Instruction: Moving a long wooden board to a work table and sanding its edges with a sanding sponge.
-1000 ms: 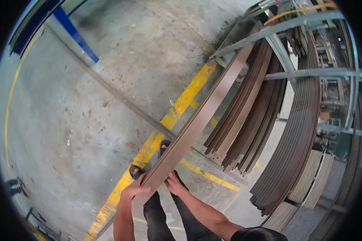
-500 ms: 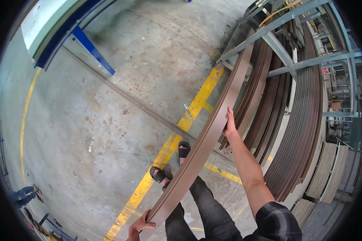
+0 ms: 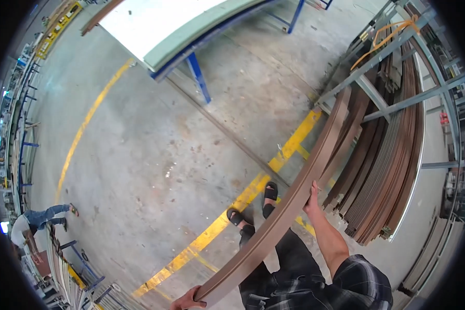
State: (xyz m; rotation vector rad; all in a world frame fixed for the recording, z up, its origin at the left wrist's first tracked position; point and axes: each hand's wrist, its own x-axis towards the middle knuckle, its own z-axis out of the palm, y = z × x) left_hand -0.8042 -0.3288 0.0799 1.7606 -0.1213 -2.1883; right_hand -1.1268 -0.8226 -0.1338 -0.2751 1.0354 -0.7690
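Observation:
A long brown profile bar point(image 3: 279, 217) with a groove along its length slants across my body from lower left to upper right. My left hand point(image 3: 188, 299) is closed around its near end, thumb on top. Farther along, my right hand point(image 3: 312, 199) grips its right side; some of those fingers are hidden by the bar. The far end reaches up beside the metal rack point(image 3: 403, 111). Several more brown profiles point(image 3: 392, 170) lie stacked on that rack, to the right of the bar.
A white-topped table point(image 3: 155, 31) with blue legs stands ahead. Yellow lines point(image 3: 232, 212) mark the concrete floor under my feet. Orange strapping point(image 3: 382, 39) hangs on the rack. Another person point(image 3: 33, 222) bends over a brown piece at far left, near racks along the left side.
The view has turned left, showing more of the table and the other person. Both hands still hold the bar, whose far end now shows beside the rack.

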